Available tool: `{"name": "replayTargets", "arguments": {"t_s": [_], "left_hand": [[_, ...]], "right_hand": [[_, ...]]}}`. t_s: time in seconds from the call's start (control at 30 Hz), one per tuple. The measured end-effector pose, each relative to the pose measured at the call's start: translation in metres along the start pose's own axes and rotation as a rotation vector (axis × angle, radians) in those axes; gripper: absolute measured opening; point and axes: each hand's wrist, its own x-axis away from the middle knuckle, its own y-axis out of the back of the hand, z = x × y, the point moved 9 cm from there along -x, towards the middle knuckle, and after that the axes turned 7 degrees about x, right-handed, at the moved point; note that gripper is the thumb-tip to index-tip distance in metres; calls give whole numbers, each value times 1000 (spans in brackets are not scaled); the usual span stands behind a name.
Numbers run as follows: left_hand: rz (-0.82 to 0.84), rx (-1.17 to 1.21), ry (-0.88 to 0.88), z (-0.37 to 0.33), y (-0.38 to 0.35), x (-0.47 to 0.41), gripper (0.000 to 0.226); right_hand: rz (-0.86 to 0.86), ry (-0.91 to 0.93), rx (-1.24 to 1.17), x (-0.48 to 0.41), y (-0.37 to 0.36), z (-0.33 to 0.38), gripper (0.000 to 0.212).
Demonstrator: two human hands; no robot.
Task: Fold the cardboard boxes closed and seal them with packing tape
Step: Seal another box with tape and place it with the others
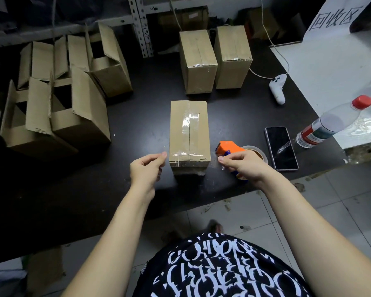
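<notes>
A closed cardboard box (189,133) stands on the black table (137,116), with clear tape along its top seam and across its near edge. My left hand (147,168) pinches one end of a clear tape strip (187,156) just left of the box. My right hand (240,165) pinches the other end on the box's right. The strip stretches across the box's near top edge. An orange and blue tape dispenser (230,150) lies partly under my right hand.
Several open boxes (58,99) crowd the left side. Two sealed boxes (214,58) stand at the back. A phone (281,147), a water bottle (334,123), a white controller (277,87) and a white board (330,67) lie to the right.
</notes>
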Motion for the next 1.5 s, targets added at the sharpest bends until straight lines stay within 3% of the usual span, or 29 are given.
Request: {"name": "replayTargets", "arguments": {"t_s": [0.13, 0.27, 0.37, 0.43, 0.53, 0.63, 0.7, 0.83, 1.03, 1.2, 1.5], "left_hand": [[34, 44, 63, 13, -6, 1, 13], [40, 15, 5, 13, -12, 5, 19], [17, -97, -92, 11, -11, 6, 26], [37, -155, -135, 13, -12, 5, 19], [42, -342, -256, 0, -13, 8, 27], [43, -347, -464, -25, -8, 16, 26], [137, -319, -563, -37, -10, 24, 29], [319, -393, -779, -54, -21, 39, 30], [454, -448, -891, -62, -31, 49, 21], [445, -462, -1002, -62, -36, 55, 10], [399, -420, -1065, -56, -42, 58, 11]], "right_hand": [[13, -6, -8, -3, -12, -2, 22], [20, -47, -64, -3, -26, -8, 20], [41, -104, -172, -4, -37, -12, 35], [10, -111, -170, -3, -36, -15, 48], [-134, 0, -138, 0, -26, -11, 47], [-250, 282, -45, 11, -11, 14, 29], [-239, 405, -12, 19, -8, 29, 23], [-173, 470, -6, 27, -10, 39, 24], [-235, 549, -1, 27, -10, 38, 28], [-338, 714, 94, 35, -10, 49, 14], [-404, 736, 120, 34, -8, 46, 5]]}}
